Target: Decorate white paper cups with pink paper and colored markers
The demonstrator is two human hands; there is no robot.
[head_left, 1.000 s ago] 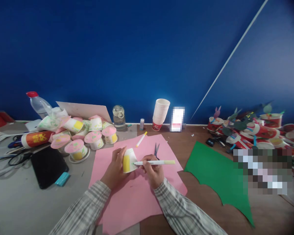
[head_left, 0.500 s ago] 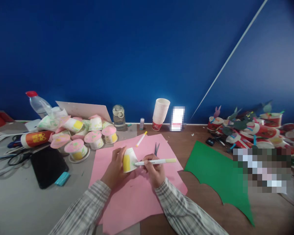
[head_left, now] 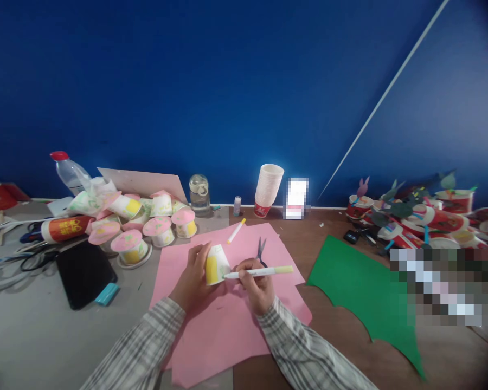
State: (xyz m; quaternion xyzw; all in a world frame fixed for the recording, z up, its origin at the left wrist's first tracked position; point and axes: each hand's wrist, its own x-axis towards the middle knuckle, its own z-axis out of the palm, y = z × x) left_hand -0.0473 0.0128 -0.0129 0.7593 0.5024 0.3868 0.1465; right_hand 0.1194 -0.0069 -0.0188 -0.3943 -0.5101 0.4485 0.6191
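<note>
A white paper cup (head_left: 223, 264) with a yellow patch and faint green marks is gripped by my left hand (head_left: 195, 273) from its left side. Held like a pen in my right hand (head_left: 258, 290) is a white marker (head_left: 264, 272), its tip at the cup's lower right side. Both hands are over a sheet of pink paper (head_left: 211, 346). Scissors (head_left: 261, 248) lie behind my right hand, their handles partly hidden by it. Farther back on the paper rests a second marker (head_left: 236, 231), white with yellow ends.
Several decorated cups with pink tops (head_left: 127, 242) crowd the left, near a black tablet-like slab (head_left: 85, 276) and a blue eraser-like block (head_left: 107, 294). A cup stack (head_left: 269, 187) and a glass jar (head_left: 199, 195) stand at the wall. Cut green paper (head_left: 361, 292) and red cups (head_left: 447, 216) occupy the right.
The marker and my right hand have shifted slightly down at the cup's side. The whole view has moved a little; both grips are the same.
</note>
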